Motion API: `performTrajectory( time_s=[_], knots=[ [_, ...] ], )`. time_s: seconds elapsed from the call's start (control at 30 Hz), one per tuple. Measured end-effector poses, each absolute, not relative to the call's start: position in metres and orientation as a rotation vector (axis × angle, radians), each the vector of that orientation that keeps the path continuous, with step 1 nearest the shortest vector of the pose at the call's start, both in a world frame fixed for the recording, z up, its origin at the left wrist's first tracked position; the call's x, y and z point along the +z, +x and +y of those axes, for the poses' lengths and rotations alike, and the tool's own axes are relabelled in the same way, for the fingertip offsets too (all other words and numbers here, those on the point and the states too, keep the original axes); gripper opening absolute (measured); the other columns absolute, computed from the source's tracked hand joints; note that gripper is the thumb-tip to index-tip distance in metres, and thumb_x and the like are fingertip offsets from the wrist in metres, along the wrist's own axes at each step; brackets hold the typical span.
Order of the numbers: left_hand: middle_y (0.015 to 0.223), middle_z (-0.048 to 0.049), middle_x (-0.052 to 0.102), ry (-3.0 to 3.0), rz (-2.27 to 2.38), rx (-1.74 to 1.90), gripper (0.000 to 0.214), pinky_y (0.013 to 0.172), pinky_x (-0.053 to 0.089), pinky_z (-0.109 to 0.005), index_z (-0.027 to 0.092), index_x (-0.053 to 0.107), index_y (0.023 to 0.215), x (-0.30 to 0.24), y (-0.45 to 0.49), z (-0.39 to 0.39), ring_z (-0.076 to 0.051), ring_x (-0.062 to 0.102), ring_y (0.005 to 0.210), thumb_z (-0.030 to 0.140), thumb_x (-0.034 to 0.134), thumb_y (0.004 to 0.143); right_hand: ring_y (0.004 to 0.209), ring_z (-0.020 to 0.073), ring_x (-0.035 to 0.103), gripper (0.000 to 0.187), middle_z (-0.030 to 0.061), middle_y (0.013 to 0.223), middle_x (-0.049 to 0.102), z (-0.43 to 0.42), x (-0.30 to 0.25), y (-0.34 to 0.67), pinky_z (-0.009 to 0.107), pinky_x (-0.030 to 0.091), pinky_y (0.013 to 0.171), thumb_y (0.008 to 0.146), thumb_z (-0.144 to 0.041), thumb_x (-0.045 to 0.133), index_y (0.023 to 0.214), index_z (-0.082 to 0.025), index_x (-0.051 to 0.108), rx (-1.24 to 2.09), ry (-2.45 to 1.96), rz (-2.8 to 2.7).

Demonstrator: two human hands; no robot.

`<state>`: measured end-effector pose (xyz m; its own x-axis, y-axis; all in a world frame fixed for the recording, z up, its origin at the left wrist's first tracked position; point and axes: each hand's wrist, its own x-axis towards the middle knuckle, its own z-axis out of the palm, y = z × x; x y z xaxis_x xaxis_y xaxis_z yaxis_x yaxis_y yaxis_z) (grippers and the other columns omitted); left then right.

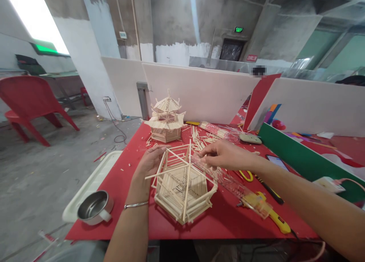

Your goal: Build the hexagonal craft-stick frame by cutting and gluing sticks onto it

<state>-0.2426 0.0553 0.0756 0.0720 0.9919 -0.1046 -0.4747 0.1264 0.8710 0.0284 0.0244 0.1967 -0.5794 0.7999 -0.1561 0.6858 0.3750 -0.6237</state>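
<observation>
A six-sided frame of thin wooden sticks [182, 186] sits on the table near its front edge, with a few longer sticks crossing over its top. My left hand [150, 161] is closed on the back left rim of this frame, its fingertips partly hidden by the sticks. At the frame's back right corner, my right hand [218, 155] pinches one end of a clear plastic ruler [228, 182]. The ruler slants down to the right, above a yellow glue gun [275, 216]. Behind the frame stands a small stick pagoda model [167, 119] with tiered roofs.
Loose sticks [203, 140] and plastic packets [216, 131] lie behind my right hand. A metal cup [95, 208] stands at the left on a white tray [75, 195]. At the right are a phone [276, 162], a black-handled tool [269, 189] and a green divider [302, 151].
</observation>
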Motion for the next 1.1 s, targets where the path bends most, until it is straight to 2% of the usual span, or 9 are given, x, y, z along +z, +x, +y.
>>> performTrajectory(
  time_s=[0.13, 0.27, 0.37, 0.47, 0.6, 0.67, 0.77, 0.93, 1.1],
  knots=[
    [0.073, -0.0050, 0.071, 0.751, 0.857, 1.307, 0.027, 0.051, 0.054, -0.021, 0.010, 0.075, 0.085, 0.075, -0.242, 0.056, -0.012, 0.062, 0.058, 0.021, 0.082, 0.061, 0.076, 0.0169, 0.065, 0.032, 0.0031, 0.093, 0.075, 0.040, 0.196, 0.043, 0.025, 0.045, 0.065, 0.085, -0.032, 0.056, 0.110, -0.023, 0.073, 0.681, -1.395, -2.415],
    [0.074, -0.0050, 0.071, 0.745, 0.850, 1.312, 0.027, 0.052, 0.054, -0.022, 0.010, 0.076, 0.086, 0.074, -0.241, 0.056, -0.012, 0.062, 0.058, 0.020, 0.081, 0.062, 0.092, 0.0204, 0.065, 0.032, 0.0039, 0.109, 0.073, 0.071, 0.183, 0.062, 0.028, 0.046, 0.077, 0.087, -0.030, 0.055, 0.113, -0.025, 0.073, 0.343, -1.481, -2.242],
    [0.075, -0.0053, 0.071, 0.766, 0.850, 1.325, 0.028, 0.052, 0.053, -0.020, 0.010, 0.076, 0.088, 0.074, -0.241, 0.056, -0.010, 0.061, 0.057, 0.020, 0.081, 0.062, 0.082, 0.0188, 0.065, 0.034, 0.0065, 0.098, 0.075, 0.095, 0.153, 0.072, 0.027, 0.046, 0.073, 0.086, -0.025, 0.053, 0.114, -0.020, 0.072, 0.425, -1.611, -2.074],
    [0.073, -0.0048, 0.071, 0.778, 0.858, 1.332, 0.029, 0.051, 0.052, -0.019, 0.009, 0.076, 0.087, 0.074, -0.242, 0.056, -0.010, 0.061, 0.057, 0.021, 0.083, 0.061, 0.063, 0.0166, 0.063, 0.033, 0.0050, 0.073, 0.073, 0.112, 0.111, 0.072, 0.026, 0.047, 0.062, 0.086, -0.023, 0.050, 0.106, -0.014, 0.075, 0.513, -1.659, -2.031],
    [0.066, -0.0016, 0.068, 0.785, 0.855, 1.307, 0.030, 0.041, 0.043, -0.015, 0.010, 0.075, 0.088, 0.073, -0.244, 0.058, -0.006, 0.055, 0.049, 0.021, 0.083, 0.061, 0.063, 0.0163, 0.065, 0.022, 0.0020, 0.071, 0.074, 0.128, 0.078, 0.064, 0.027, 0.050, 0.063, 0.079, -0.023, 0.059, 0.089, -0.016, 0.077, 0.583, -1.615, -2.035],
    [0.063, -0.0002, 0.066, 0.773, 0.859, 1.303, 0.029, 0.039, 0.040, -0.014, 0.011, 0.074, 0.087, 0.073, -0.243, 0.058, -0.005, 0.052, 0.046, 0.021, 0.083, 0.062, 0.074, 0.0187, 0.068, 0.019, 0.0033, 0.081, 0.076, 0.134, 0.082, 0.062, 0.030, 0.052, 0.072, 0.077, -0.023, 0.063, 0.088, -0.018, 0.077, 0.558, -1.581, -2.025],
    [0.059, 0.0012, 0.063, 0.745, 0.853, 1.300, 0.027, 0.037, 0.037, -0.013, 0.011, 0.074, 0.084, 0.075, -0.241, 0.056, -0.004, 0.050, 0.043, 0.022, 0.083, 0.061, 0.088, 0.0212, 0.068, 0.022, 0.0054, 0.095, 0.076, 0.131, 0.112, 0.062, 0.034, 0.051, 0.083, 0.082, -0.029, 0.061, 0.094, -0.020, 0.077, 0.489, -1.538, -1.986],
    [0.067, -0.0024, 0.068, 0.743, 0.876, 1.292, 0.028, 0.046, 0.047, -0.018, 0.012, 0.075, 0.085, 0.078, -0.241, 0.054, -0.008, 0.057, 0.050, 0.022, 0.083, 0.061, 0.083, 0.0161, 0.067, 0.018, 0.0020, 0.093, 0.076, 0.089, 0.163, 0.045, 0.027, 0.050, 0.076, 0.085, -0.032, 0.063, 0.093, -0.023, 0.076, 0.450, -1.138, -2.198],
    [0.076, -0.0067, 0.073, 0.796, 0.909, 1.399, 0.029, 0.060, 0.054, -0.025, 0.012, 0.076, 0.086, 0.067, -0.242, 0.058, -0.015, 0.066, 0.063, 0.031, 0.081, 0.064, 0.081, 0.0140, 0.065, 0.019, 0.0030, 0.090, 0.074, 0.054, 0.164, 0.020, 0.027, 0.047, 0.076, 0.091, -0.022, 0.057, 0.096, -0.021, 0.076, 0.356, -0.816, -2.482]
  ],
)
